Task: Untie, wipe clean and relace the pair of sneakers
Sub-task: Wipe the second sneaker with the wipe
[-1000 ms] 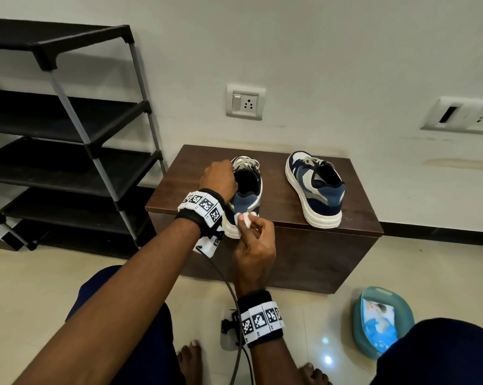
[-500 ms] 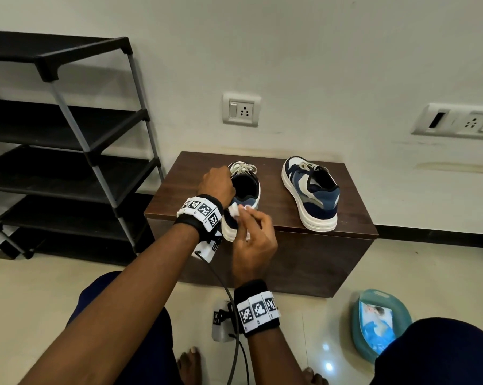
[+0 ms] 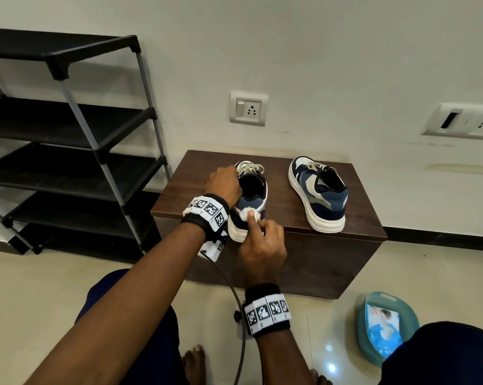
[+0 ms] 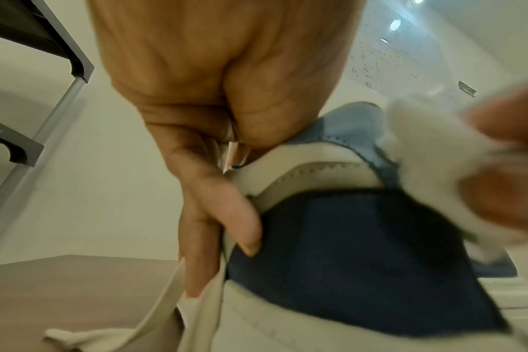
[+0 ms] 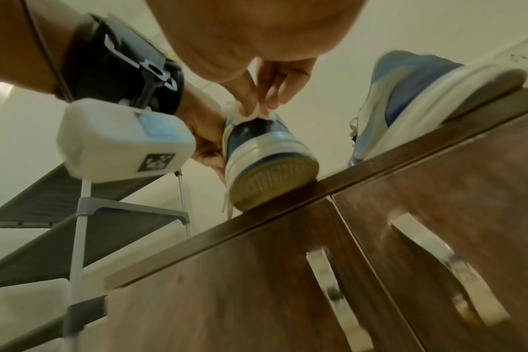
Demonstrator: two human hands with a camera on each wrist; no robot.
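Note:
Two blue, navy and white sneakers stand on a low brown cabinet (image 3: 343, 234). The left sneaker (image 3: 255, 202) has its heel over the front edge. My left hand (image 3: 225, 182) grips its left side near the collar; the left wrist view shows my fingers (image 4: 226, 214) curled on the side panel beside loose cream laces (image 4: 166, 297). My right hand (image 3: 258, 240) pinches a small white wipe (image 3: 248, 213) against the heel of this sneaker (image 5: 262, 152), with the wipe (image 5: 247, 112) at the heel's top. The right sneaker (image 3: 318, 193) stands untouched, laces loose.
A black shoe rack (image 3: 68, 140) stands left of the cabinet. A teal tub of wipes (image 3: 384, 327) sits on the floor at the lower right. My knees and bare feet are in front of the cabinet. Wall sockets (image 3: 248, 108) are behind.
My right hand has moved the wipe up the heel of the left sneaker, from near the sole to the blue heel panel. My left hand keeps its hold.

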